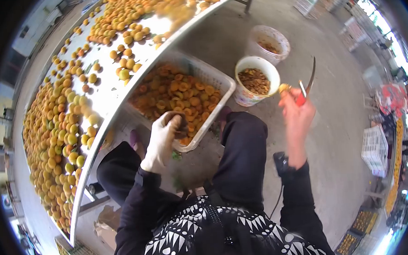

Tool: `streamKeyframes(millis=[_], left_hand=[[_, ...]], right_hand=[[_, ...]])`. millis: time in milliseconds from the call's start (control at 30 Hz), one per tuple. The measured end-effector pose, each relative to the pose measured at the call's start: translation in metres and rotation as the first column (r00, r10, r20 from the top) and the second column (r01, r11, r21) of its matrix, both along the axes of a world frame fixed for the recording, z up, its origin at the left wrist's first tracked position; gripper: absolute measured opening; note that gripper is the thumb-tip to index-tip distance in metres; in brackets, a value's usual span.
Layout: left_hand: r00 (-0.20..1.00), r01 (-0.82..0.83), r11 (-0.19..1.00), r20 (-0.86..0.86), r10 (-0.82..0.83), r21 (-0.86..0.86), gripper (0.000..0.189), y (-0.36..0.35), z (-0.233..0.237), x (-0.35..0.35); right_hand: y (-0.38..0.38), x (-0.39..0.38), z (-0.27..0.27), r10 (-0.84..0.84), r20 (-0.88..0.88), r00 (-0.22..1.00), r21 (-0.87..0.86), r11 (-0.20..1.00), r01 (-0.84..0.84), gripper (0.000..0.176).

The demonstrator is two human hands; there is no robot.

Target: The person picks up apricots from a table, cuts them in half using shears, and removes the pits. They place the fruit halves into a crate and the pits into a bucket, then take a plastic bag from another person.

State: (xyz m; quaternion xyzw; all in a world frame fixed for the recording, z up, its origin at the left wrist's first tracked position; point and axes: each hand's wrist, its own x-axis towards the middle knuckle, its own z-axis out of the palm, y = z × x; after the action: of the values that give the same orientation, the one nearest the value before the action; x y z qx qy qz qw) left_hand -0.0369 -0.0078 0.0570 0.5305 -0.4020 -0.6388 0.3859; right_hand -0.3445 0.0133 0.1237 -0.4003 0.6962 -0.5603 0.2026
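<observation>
My left hand (164, 136), in a whitish glove with dark, stained fingertips, is closed over the near side of a white crate (227, 87) of halved orange fruit (188, 93). What its fingers hold, if anything, is hidden. Bare, my right hand (297, 111) grips a curved knife (311, 78) with a red handle, blade pointing up. A small yellowish piece (284, 87) sits at its fingertips, right of a patterned bucket (275, 80) that contains brown pits (253, 81).
A white table (98, 94) covered with whole orange fruit (59, 135) slopes along the left. Behind the patterned bucket stands a second bucket (285, 44). White crates (375, 151) and trays of fruit (349, 243) stand at the right. My knees flank the crate's near side.
</observation>
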Motion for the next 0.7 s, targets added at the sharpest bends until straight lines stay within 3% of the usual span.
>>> streamKeyframes(millis=[100,133,167,233,267,367,467,567,633,700], left_hand=[[0.979,0.071,0.984,0.202,-0.037,-0.162,0.027,0.035,0.023,0.019],[0.963,0.042,0.993,0.269,-0.011,-0.111,0.026,0.045,0.036,0.026],[0.914,0.069,0.967,0.403,0.036,-0.244,0.025,0.055,0.035,0.039],[0.888,-0.02,0.941,0.427,0.172,-0.338,0.025,0.075,0.044,0.058],[0.87,-0.079,0.943,0.439,0.223,-0.322,0.024,0.086,0.058,0.07],[0.827,-0.204,0.923,0.448,0.341,-0.325,0.02,0.108,0.075,0.106],[0.679,-0.233,0.837,0.533,0.505,-0.495,0.019,0.119,0.079,0.148],[0.562,-0.333,0.74,0.507,0.654,-0.585,0.018,0.126,0.073,0.189],[0.439,-0.292,0.702,0.561,0.702,-0.649,0.017,0.133,0.076,0.213],[0.335,-0.274,0.697,0.614,0.715,-0.662,0.017,0.138,0.079,0.236]], right_hand=[[-0.07,-0.054,-0.06,0.071,-0.215,0.974,0.023,0.997,-0.067,0.02],[-0.087,-0.072,-0.083,0.054,-0.34,0.939,0.064,0.997,-0.034,0.023],[-0.099,-0.086,-0.108,0.089,0.013,0.996,-0.033,0.996,-0.089,0.026],[-0.105,-0.072,-0.104,0.027,0.021,0.999,-0.035,0.999,-0.026,0.029],[-0.103,-0.059,-0.1,0.019,0.122,0.992,-0.087,0.996,-0.009,0.024],[-0.067,0.0,-0.052,0.207,0.239,0.949,-0.142,0.974,-0.177,0.019],[-0.04,0.055,-0.008,0.395,0.284,0.873,-0.199,0.916,-0.35,0.016],[-0.011,0.101,0.026,0.538,0.398,0.744,-0.229,0.843,-0.487,0.013],[0.009,0.134,0.038,0.657,0.463,0.594,-0.204,0.732,-0.65,0.011],[0.026,0.168,0.041,0.683,0.495,0.537,-0.141,0.673,-0.726,0.01]])
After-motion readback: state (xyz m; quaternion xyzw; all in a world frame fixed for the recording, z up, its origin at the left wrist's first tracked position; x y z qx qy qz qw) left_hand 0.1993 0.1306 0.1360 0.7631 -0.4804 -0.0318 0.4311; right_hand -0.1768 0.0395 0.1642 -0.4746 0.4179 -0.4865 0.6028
